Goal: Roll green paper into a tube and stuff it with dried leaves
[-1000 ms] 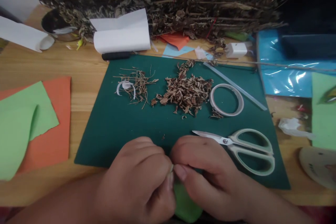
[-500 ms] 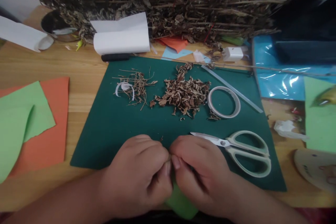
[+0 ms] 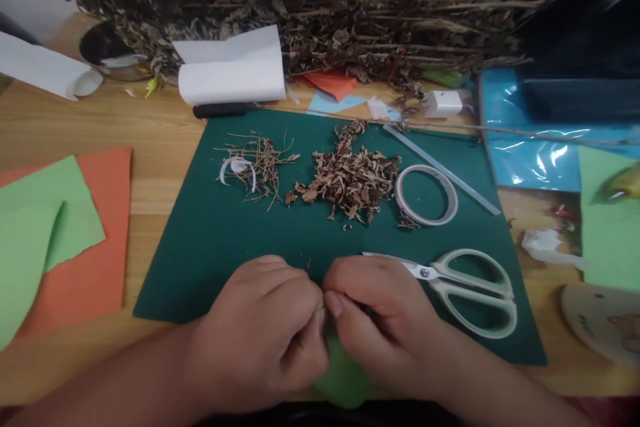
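My left hand (image 3: pixel 267 330) and my right hand (image 3: pixel 383 327) are both closed, knuckles almost together, above the mat's near edge. Pinched between their thumbs and fingers is a thin green piece (image 3: pixel 345 380) with a rounded lower end; the hands hide its top, and I cannot tell whether it is paper or cloth. Just right of my right hand lie scissors (image 3: pixel 425 272) with pale green handles, a blade tip partly behind that hand. Beyond the hands, crumbled dry leaves (image 3: pixel 353 180) form a heap on the green cutting mat (image 3: pixel 200 253).
A tape roll (image 3: pixel 427 195), a translucent stick (image 3: pixel 443 170) and a pile of thin stems (image 3: pixel 257 163) lie on the mat. Orange paper (image 3: pixel 113 213) is at left, a white paper roll (image 3: pixel 233 80) behind. Dried plant bundles (image 3: pixel 310 13) line the back; a blue packet (image 3: pixel 535 153) lies right.
The green piece's lower end has shifted slightly up and left and looks rounder. My right hand has turned slightly; both hands keep their pinch.
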Demonstrator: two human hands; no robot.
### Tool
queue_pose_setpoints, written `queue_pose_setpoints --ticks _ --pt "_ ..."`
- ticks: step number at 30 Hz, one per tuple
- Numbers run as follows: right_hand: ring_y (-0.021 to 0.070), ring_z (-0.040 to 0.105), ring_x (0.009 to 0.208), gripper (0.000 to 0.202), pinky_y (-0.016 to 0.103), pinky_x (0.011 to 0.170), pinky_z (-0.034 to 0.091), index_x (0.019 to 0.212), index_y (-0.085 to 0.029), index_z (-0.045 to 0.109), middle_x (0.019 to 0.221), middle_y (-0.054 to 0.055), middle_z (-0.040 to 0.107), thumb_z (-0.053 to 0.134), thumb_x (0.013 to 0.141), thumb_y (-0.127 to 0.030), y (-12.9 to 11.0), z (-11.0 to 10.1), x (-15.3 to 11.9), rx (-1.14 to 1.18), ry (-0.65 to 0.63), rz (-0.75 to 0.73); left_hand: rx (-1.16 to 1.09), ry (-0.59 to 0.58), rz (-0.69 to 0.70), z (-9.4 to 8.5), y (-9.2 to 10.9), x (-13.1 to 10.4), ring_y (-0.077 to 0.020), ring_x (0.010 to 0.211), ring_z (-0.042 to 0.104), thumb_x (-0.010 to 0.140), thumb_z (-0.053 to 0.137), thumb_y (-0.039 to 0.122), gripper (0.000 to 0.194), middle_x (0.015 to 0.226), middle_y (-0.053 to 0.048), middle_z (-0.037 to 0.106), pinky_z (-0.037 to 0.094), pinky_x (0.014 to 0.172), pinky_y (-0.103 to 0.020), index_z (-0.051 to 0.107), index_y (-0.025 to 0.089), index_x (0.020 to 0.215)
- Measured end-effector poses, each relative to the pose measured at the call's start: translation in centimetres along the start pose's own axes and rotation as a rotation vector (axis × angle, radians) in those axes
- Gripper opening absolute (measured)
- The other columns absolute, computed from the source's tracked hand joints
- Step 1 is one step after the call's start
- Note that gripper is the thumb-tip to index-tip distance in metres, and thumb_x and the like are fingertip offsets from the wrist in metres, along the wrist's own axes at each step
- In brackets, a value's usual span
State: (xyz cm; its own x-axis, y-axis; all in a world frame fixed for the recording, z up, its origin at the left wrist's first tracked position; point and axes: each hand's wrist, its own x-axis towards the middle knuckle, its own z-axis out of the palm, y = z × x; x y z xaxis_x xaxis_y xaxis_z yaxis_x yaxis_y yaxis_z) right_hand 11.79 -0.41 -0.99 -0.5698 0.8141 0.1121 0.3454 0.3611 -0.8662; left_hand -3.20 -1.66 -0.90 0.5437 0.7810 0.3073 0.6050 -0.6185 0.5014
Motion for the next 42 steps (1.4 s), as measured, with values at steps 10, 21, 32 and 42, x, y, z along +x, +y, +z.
queue_pose_setpoints --ticks 10,21,32,42 --pt "0.0052 0.033 0.046 0.025 0.018 0.045 0.027 0.05 -0.018 0.033 0.048 -0.006 0.033 0.039 0.074 -0.015 -0.1 -0.6 0.0 0.036 -0.057 -0.029 -0.062 -0.034 0.013 -0.3 -0.1 0.2 -0.0081 0.04 0.033 0.072 0.034 0.01 0.026 0.041 0.004 0.038 0.027 0.041 -0.022 0.034 0.018 0.047" --pt "0.0052 0.033 0.045 0.025 0.019 0.044 0.025 0.049 -0.017 0.031 0.047 -0.005 0.032 0.036 0.073 -0.014 0.0 -0.5 0.0 -0.058 -0.038 -0.006 -0.158 -0.072 -0.009 0.0 -0.4 0.3 -0.0076 0.039 0.033 0.071 0.033 0.01 0.024 0.04 0.005 0.035 0.025 0.039 -0.021 0.029 0.019 0.049" --pt "0.004 0.032 0.045 0.023 0.017 0.045 0.026 0.051 -0.017 0.033 0.048 -0.007 0.032 0.039 0.073 -0.014 0.1 -0.5 0.2 0.108 -0.089 0.036 -0.241 -0.051 0.011 0.1 -0.8 0.0 -0.0079 0.041 0.033 0.073 0.035 0.012 0.02 0.043 0.005 0.036 0.026 0.042 -0.022 0.033 0.019 0.054" --pt "0.0045 0.031 0.047 0.015 0.013 0.041 0.028 0.057 -0.017 0.04 0.051 -0.006 0.035 0.038 0.071 -0.012 0.2 -0.4 0.1 0.559 -0.158 0.273 -0.211 -0.044 0.067 0.0 -1.0 -0.5 -0.0099 0.045 0.033 0.074 0.036 0.011 0.016 0.047 0.004 0.037 0.027 0.045 -0.025 0.037 0.019 0.061"
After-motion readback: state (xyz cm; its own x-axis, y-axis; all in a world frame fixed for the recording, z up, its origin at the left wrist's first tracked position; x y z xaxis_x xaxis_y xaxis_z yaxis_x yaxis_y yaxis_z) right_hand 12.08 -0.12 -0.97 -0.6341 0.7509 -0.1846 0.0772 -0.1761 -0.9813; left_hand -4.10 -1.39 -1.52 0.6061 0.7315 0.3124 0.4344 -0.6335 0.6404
